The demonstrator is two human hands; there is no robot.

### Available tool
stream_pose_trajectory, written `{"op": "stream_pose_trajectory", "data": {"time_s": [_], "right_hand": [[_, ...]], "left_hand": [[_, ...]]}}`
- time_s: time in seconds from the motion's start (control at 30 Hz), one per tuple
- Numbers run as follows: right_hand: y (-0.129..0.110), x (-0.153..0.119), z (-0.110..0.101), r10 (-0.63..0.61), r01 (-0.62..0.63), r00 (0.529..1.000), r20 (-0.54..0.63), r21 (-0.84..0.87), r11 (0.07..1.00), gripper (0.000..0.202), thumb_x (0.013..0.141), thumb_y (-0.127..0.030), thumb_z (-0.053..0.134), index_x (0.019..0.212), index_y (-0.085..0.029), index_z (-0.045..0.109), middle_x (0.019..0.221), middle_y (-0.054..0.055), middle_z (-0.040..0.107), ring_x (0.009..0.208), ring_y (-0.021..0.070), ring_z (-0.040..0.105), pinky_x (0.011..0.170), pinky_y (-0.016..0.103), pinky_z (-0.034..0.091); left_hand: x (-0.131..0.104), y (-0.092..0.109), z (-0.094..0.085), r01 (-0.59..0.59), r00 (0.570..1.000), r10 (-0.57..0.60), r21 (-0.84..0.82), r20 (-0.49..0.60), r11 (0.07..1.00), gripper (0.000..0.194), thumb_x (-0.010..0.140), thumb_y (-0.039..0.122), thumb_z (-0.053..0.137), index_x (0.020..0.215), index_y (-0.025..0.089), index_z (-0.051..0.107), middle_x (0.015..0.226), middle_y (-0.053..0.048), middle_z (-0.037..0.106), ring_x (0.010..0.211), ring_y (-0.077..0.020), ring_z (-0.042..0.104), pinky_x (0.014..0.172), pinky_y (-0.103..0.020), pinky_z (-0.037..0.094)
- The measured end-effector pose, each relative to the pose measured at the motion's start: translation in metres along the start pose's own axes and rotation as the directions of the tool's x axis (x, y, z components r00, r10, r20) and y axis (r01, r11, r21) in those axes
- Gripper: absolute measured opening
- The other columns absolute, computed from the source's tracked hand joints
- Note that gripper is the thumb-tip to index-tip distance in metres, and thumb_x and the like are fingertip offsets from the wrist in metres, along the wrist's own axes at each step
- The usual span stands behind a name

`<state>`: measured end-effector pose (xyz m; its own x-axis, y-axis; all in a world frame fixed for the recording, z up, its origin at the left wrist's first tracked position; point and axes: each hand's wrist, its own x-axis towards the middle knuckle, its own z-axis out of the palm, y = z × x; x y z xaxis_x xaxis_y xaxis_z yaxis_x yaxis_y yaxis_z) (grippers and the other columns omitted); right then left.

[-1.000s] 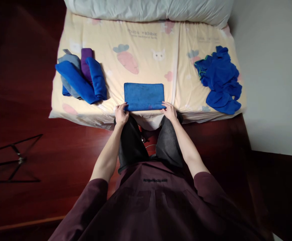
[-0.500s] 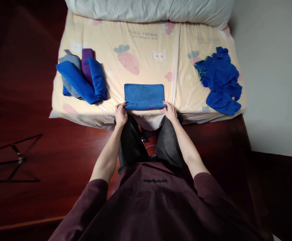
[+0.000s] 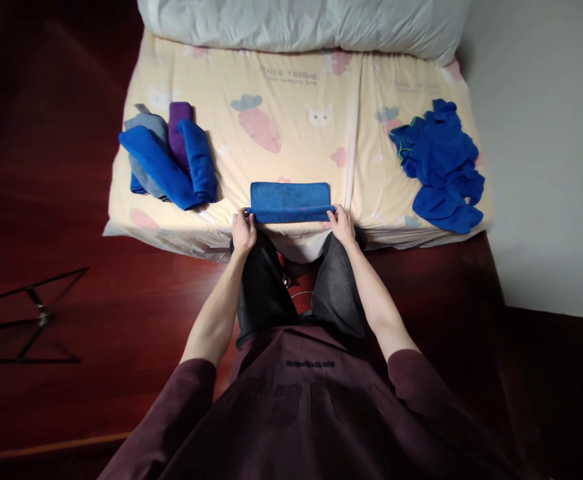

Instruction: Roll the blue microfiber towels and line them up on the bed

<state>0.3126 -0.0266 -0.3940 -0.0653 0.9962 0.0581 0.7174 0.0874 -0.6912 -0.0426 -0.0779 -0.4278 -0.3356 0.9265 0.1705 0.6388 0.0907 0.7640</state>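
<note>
A blue towel (image 3: 290, 195) lies at the bed's near edge, its front part folded or rolled over into a thicker band. My left hand (image 3: 244, 230) pinches the left end of that band. At the right end, my right hand (image 3: 342, 225) grips the band between thumb and fingers. The far part of the towel lies flat on the sheet.
Several rolled cloths in blue (image 3: 159, 167), grey and purple (image 3: 180, 137) lie on the bed's left side. A crumpled blue cloth heap (image 3: 441, 167) is at the right. Behind is a pale quilt (image 3: 301, 23). A black stand (image 3: 41, 319) is on the floor at left.
Both hands have turned the towel's near edge farther over. The flat part beyond it is now shorter, and the view has shifted slightly.
</note>
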Motion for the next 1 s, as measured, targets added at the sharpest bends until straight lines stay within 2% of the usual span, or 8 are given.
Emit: {"op": "stream_pose_trajectory", "data": {"time_s": [0.1, 0.37, 0.6, 0.73, 0.83, 1.0], "right_hand": [[0.000, 0.001, 0.001, 0.020, -0.020, 1.000, 0.013, 0.011, 1.000, 0.039, 0.106, -0.048, 0.051, 0.133, -0.022, 0.066, 0.106, 0.009, 0.079, 0.100, 0.0273, 0.074, 0.095, 0.039, 0.059], [-0.003, 0.001, 0.001, 0.036, -0.036, 0.999, 0.004, 0.004, 0.999, 0.036, 0.102, -0.038, 0.058, 0.134, -0.022, 0.065, 0.095, 0.005, 0.080, 0.094, 0.0251, 0.076, 0.098, 0.037, 0.059], [-0.002, 0.000, 0.003, 0.036, -0.036, 0.999, -0.036, -0.011, 0.999, 0.029, 0.098, -0.035, 0.064, 0.124, -0.023, 0.069, 0.096, 0.003, 0.080, 0.091, 0.0241, 0.076, 0.094, 0.037, 0.062], [-0.003, -0.002, 0.000, 0.006, -0.008, 0.998, -0.065, -0.038, 0.999, 0.023, 0.097, -0.031, 0.065, 0.116, -0.022, 0.071, 0.111, 0.008, 0.078, 0.101, 0.0256, 0.075, 0.098, 0.039, 0.061], [-0.004, -0.002, -0.002, -0.053, 0.051, 0.997, -0.058, -0.038, 0.998, 0.020, 0.096, -0.024, 0.064, 0.113, -0.020, 0.073, 0.126, 0.012, 0.074, 0.111, 0.0271, 0.074, 0.102, 0.039, 0.060], [-0.002, -0.004, 0.000, -0.136, 0.136, 0.991, 0.002, 0.017, 0.991, 0.029, 0.099, -0.015, 0.053, 0.114, -0.021, 0.077, 0.143, 0.009, 0.070, 0.126, 0.0232, 0.071, 0.110, 0.038, 0.059]], "left_hand": [[-0.001, 0.002, 0.000, 0.005, 1.000, -0.005, -0.017, -0.013, 1.000, 0.037, 0.107, 0.044, 0.044, 0.130, 0.018, 0.054, 0.112, -0.017, 0.066, 0.115, -0.0332, 0.064, 0.111, -0.052, 0.048], [-0.003, 0.008, -0.002, -0.017, 0.999, 0.017, 0.009, -0.050, 1.000, 0.032, 0.104, 0.039, 0.049, 0.129, 0.020, 0.056, 0.096, -0.010, 0.065, 0.102, -0.0283, 0.067, 0.104, -0.044, 0.052], [-0.003, 0.011, -0.005, 0.019, 1.000, -0.020, 0.028, 0.013, 0.999, 0.031, 0.103, 0.040, 0.049, 0.123, 0.021, 0.063, 0.094, -0.013, 0.066, 0.113, -0.0342, 0.063, 0.109, -0.051, 0.048], [-0.003, 0.010, -0.007, 0.013, 1.000, -0.013, 0.049, 0.000, 0.999, 0.026, 0.100, 0.034, 0.054, 0.120, 0.021, 0.065, 0.108, -0.016, 0.066, 0.119, -0.0355, 0.058, 0.113, -0.054, 0.045], [-0.004, 0.013, -0.008, -0.043, 0.999, 0.044, 0.058, -0.018, 0.997, 0.024, 0.098, 0.028, 0.056, 0.117, 0.021, 0.068, 0.124, -0.018, 0.066, 0.125, -0.0342, 0.056, 0.116, -0.052, 0.045], [-0.007, 0.018, -0.011, -0.153, 0.987, 0.152, 0.013, 0.059, 0.988, 0.038, 0.099, 0.021, 0.048, 0.128, 0.023, 0.073, 0.139, -0.012, 0.070, 0.134, -0.0311, 0.054, 0.122, -0.052, 0.043]]}}
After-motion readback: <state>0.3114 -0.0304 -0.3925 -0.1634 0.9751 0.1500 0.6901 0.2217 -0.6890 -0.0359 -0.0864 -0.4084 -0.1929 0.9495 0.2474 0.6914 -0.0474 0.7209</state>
